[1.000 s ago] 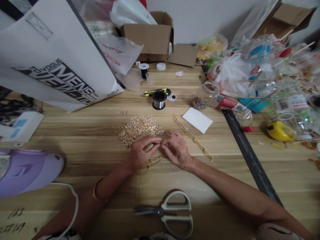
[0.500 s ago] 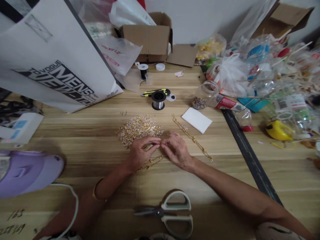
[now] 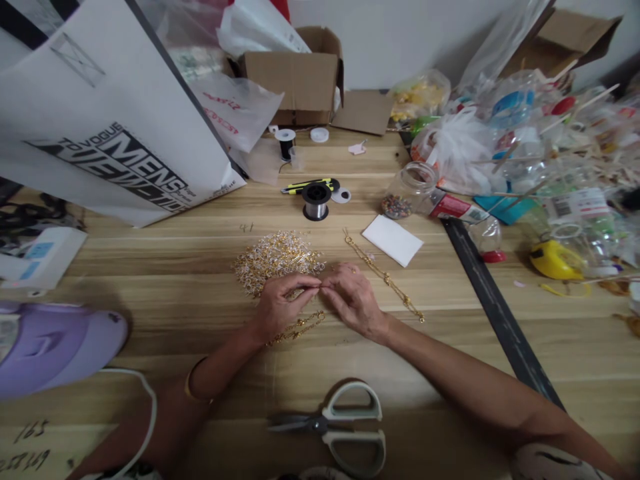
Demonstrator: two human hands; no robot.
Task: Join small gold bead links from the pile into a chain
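Observation:
My left hand [image 3: 287, 303] is closed in a pinch, its fingertips meeting those of my right hand [image 3: 354, 301], which is pinched too. Whatever sits between the fingertips is too small to make out. Just beyond my left hand lies a pile of small gold and clear bead links [image 3: 273, 261]. A gold chain [image 3: 303, 327] with beads runs out from under my left wrist, partly hidden by it. To the right of my right hand, a second gold beaded chain [image 3: 386, 277] lies stretched slantwise on the wooden table [image 3: 425, 373].
Scissors [image 3: 325, 424] lie near the front edge. A wire spool [image 3: 316, 203], a utility knife [image 3: 300, 187], a folded white paper [image 3: 393, 240] and a bead jar [image 3: 409, 190] stand farther back. Plastic bottles and bags [image 3: 530, 140] crowd the right; a purple device [image 3: 60, 347] is at left.
Both hands keep almost the same place and pinch, fingertips together. The view has shifted very slightly; the chains and the pile lie as before.

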